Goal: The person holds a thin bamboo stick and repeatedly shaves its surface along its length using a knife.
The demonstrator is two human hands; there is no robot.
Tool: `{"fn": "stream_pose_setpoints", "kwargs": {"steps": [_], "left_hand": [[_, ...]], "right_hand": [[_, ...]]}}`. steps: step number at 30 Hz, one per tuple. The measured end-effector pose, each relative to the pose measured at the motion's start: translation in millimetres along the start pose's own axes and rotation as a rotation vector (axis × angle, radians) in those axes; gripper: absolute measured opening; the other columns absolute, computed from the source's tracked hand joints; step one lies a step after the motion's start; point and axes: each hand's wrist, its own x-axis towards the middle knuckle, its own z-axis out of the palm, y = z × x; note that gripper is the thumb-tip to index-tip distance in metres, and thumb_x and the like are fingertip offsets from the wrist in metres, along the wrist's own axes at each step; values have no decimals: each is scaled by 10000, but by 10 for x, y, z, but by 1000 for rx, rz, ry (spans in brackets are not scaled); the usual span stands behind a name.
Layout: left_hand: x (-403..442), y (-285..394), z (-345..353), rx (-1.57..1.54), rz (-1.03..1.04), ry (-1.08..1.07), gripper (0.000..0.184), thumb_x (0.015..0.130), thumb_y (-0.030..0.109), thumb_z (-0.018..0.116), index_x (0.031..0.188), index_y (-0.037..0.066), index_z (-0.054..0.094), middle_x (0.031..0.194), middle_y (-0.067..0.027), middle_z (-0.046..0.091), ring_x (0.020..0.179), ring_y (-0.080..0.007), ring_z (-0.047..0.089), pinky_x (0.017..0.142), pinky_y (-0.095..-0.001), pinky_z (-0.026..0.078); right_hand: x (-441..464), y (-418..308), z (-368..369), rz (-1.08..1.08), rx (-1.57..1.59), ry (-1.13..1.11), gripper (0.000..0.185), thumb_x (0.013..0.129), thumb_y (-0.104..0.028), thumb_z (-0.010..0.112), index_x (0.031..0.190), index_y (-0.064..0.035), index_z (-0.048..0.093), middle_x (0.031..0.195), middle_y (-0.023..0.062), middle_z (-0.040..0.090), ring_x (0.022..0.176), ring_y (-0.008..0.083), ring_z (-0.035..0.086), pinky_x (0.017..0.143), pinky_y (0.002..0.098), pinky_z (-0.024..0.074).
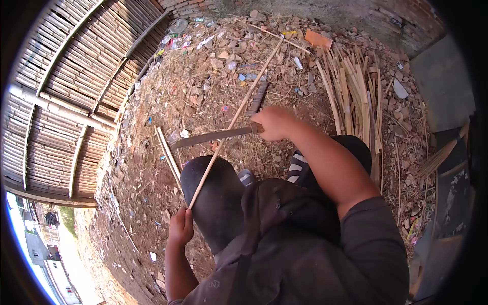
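Note:
My left hand (180,226) is closed around the lower end of a long, thin bamboo strip (238,116). The strip slants up and away across my dark-clothed knee. My right hand (277,123) is closed around the handle end of a machete (208,137). Its long, dark blade points left and crosses the strip partway along; whether the two touch, I cannot tell. Just beyond my right hand, a dark wrapped handle-like piece (258,98) lies on the ground. Two pale strips (169,156) lie left of my knee.
A pile of split bamboo strips (351,91) lies at the right. Rubble and litter cover the ground (193,96), with an orange brick piece (318,39) near the back wall (325,18). A bamboo fence (66,101) stands left, and dark panels (447,86) stand right.

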Motion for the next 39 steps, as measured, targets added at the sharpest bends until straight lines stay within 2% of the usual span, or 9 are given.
{"fn": "stream_pose_setpoints", "kwargs": {"steps": [3,7,12,16,19,26,29,32,39], "left_hand": [[-19,63,2,-14,-26,26,388,1055,298,456,820,-6,516,681,-253,572,682,-481,575,599,-513,420],[-10,10,-90,40,-51,-15,415,1057,314,453,805,-9,513,668,-246,561,663,-454,575,592,-493,415],[12,17,-110,-84,-83,-85,448,1068,340,432,807,-16,513,654,-213,540,613,-359,548,593,-453,414],[16,-95,-58,-190,-134,-95,463,1073,361,424,839,-23,536,668,-178,553,625,-293,544,624,-419,440],[59,9,-109,-125,-142,-93,475,1074,378,424,863,-28,553,690,-162,570,651,-267,554,652,-403,459],[90,-26,-29,-93,-44,-50,472,1074,350,407,848,-37,555,694,-233,581,669,-384,608,649,-445,464],[102,-110,38,-82,-40,-16,467,1071,338,404,829,-34,547,688,-249,578,671,-422,610,632,-468,454],[89,-130,-7,-108,-35,-6,456,1068,330,406,816,-28,533,678,-251,572,664,-436,602,618,-487,441],[86,166,-12,55,42,15,437,1068,324,400,815,-7,533,671,-241,586,656,-472,594,593,-516,436]], "right_hand": [[171,481,129,284,324,211,299,738,-233,708,983,-63,692,915,184,694,930,375,679,782,488,535],[136,287,76,210,186,142,367,738,-215,688,1080,-79,693,946,180,703,934,381,681,816,486,543],[0,-103,72,-98,-56,-15,251,763,-179,680,996,-87,685,899,153,700,875,362,688,768,475,549],[179,449,168,248,326,223,255,762,-205,700,973,-61,690,891,167,700,863,366,686,763,471,542],[212,479,171,220,257,269,262,760,-207,693,973,-55,686,882,175,699,857,372,686,754,475,540],[14,-143,94,-103,-30,12,281,751,-239,713,961,-57,671,814,184,657,796,359,674,714,475,522],[277,440,266,224,401,150,340,754,-221,685,1040,-36,679,961,191,708,906,382,684,808,455,550],[329,615,233,321,384,236,374,748,-240,696,1059,-33,684,989,204,703,931,372,682,820,448,550],[-16,98,9,73,44,46,341,742,-259,716,1000,-39,676,893,194,687,863,350,685,767,457,538]]}}
